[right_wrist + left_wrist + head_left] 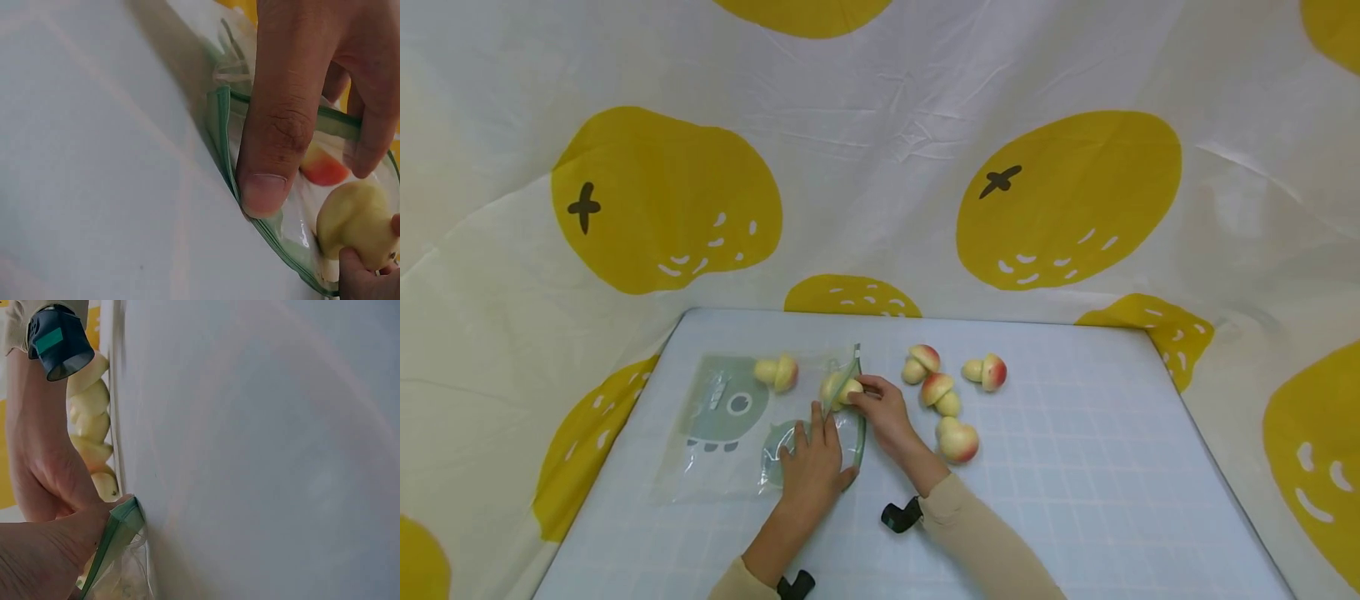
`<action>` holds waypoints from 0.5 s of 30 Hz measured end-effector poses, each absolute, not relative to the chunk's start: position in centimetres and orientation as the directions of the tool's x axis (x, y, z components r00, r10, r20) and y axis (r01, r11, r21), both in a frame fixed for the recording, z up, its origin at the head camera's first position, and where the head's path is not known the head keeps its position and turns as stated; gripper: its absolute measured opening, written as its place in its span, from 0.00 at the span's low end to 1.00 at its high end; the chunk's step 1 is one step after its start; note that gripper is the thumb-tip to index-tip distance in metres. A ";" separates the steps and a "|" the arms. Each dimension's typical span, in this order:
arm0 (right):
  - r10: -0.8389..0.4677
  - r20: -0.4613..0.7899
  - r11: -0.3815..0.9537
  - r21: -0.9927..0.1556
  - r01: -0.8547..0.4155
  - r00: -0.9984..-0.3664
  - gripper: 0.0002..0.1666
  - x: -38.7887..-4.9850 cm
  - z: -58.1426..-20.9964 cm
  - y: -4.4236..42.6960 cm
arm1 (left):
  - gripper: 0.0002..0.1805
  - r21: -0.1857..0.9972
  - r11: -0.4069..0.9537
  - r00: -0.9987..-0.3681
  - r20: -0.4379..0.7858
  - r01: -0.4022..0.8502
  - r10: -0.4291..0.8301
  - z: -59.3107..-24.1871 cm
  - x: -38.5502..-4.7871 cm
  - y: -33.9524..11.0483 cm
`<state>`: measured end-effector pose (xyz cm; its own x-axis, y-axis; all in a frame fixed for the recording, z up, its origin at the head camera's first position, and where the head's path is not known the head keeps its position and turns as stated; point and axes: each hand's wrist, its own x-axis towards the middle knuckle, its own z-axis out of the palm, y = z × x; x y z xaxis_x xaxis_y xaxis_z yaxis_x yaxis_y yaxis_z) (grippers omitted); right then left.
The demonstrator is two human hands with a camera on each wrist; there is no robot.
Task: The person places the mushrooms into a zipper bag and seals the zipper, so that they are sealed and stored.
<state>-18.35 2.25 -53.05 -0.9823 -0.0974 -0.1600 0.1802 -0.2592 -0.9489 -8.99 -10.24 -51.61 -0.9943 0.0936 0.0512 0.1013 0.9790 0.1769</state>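
Mushroom (pixel 353 215) sits at mouth of the bag (pixel 718 462), btwn its green zip strips, stem end twd 3 o'clock. R hand (pixel 886 418) is at its 4 o'clock; its grip is closed down to the mushroom's width, thumb & fingertips pinching it by the stem end. L hand (pixel 812 457) is at 7 o'clock from mushroom, on the bag by the mouth; its grip is loose & spread, fingers straight, thumb on the zip edge, no mushroom in it.

Bag lies flat-ish, mouth twd 3 o'clock, clear w/ green monster print. 2nd mushroom (pixel 777 372) is inside, at approx 10 o'clock from the held mushroom, cap twd 3; R wrist view shows red on it.

4 more mushrooms outside the bag: 1 (pixel 921 364) at 2–3 o'clock from the held mushroom, 1 (pixel 941 393) at 3, 1 (pixel 985 372) also at 3 but farther & apart, 1 (pixel 958 440) at 4. The nearer 3 make a rough line; can't tell if they touch.

Black wrist cams: 1 (pixel 901 515) at 5 o'clock, 1 (pixel 796 586) at 6–7. Beige sleeves (pixel 992 542) on both arms. All on a pale checked worktop (pixel 1112 467); white cloth (pixel 880 200) w/ yellow fruit print at 12.
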 end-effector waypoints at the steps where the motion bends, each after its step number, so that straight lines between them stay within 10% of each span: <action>1: -0.095 -0.158 -0.257 -0.950 0.177 -0.983 0.24 -18.4 -53.1 2.1 | 0.56 0.175 0.979 -0.994 0.052 0.103 0.095 -51.6 -9.0 -10.2; 15: -0.086 -0.121 -0.109 -0.985 0.130 -0.989 0.24 -19.0 -53.4 1.8 | 0.56 0.145 0.982 -0.991 0.075 0.119 0.109 -51.6 -8.9 -10.2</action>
<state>-18.95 1.80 -53.43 -0.9889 -0.0859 -0.1211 0.1301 -0.1093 -0.9855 -8.85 -10.24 -51.62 -0.9912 0.1089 0.0746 0.1188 0.9823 0.1447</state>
